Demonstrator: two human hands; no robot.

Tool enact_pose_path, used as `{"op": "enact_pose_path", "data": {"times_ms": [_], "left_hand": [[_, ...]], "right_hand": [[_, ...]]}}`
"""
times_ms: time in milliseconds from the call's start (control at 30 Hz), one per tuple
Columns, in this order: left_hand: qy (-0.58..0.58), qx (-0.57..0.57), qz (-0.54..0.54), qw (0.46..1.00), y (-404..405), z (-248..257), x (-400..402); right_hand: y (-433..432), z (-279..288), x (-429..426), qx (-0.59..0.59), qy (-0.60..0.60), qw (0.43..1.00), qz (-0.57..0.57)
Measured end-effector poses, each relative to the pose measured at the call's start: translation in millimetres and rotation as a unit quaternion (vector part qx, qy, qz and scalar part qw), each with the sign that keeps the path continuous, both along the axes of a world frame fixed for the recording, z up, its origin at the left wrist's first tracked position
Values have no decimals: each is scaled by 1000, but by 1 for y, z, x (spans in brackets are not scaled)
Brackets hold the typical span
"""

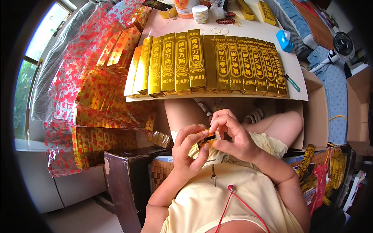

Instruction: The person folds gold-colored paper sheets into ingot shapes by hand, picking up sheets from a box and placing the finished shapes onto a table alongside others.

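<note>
Over my lap, my left hand grips a gold paper box with its end towards me; a dark gap shows at that end. The fingers of my right hand pinch the box's edge and end from the other side. How long the box is cannot be told, as it points away from the view. Beyond my hands, a row of long gold printed boxes lies side by side on the white table, with a plain darker side showing in the middle of the row.
Gold boxes wrapped in heart-patterned clear film are stacked at the left. A green-handled cutter, a blue tape dispenser, a white jar and rubber bands lie on the table. A dark wooden armrest stands left, cardboard boxes right.
</note>
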State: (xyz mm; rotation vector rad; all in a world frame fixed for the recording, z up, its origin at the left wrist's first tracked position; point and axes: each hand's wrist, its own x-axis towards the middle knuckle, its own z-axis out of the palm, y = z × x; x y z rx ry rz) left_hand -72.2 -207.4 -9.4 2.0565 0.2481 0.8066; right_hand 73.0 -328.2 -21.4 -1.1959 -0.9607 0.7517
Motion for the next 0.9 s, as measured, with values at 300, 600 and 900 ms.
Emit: {"op": "enact_pose_path", "data": {"times_ms": [300, 600, 900], "left_hand": [[21, 16, -9, 1000, -8, -5, 11], [79, -25, -35, 996, -10, -15, 6], [85, -8, -45, 995, -10, -18, 8]], "right_hand": [[-10, 8, 0, -74, 334, 939, 39], [-15, 12, 7, -103, 201, 974, 1], [-18, 10, 10, -110, 153, 982, -13]]}}
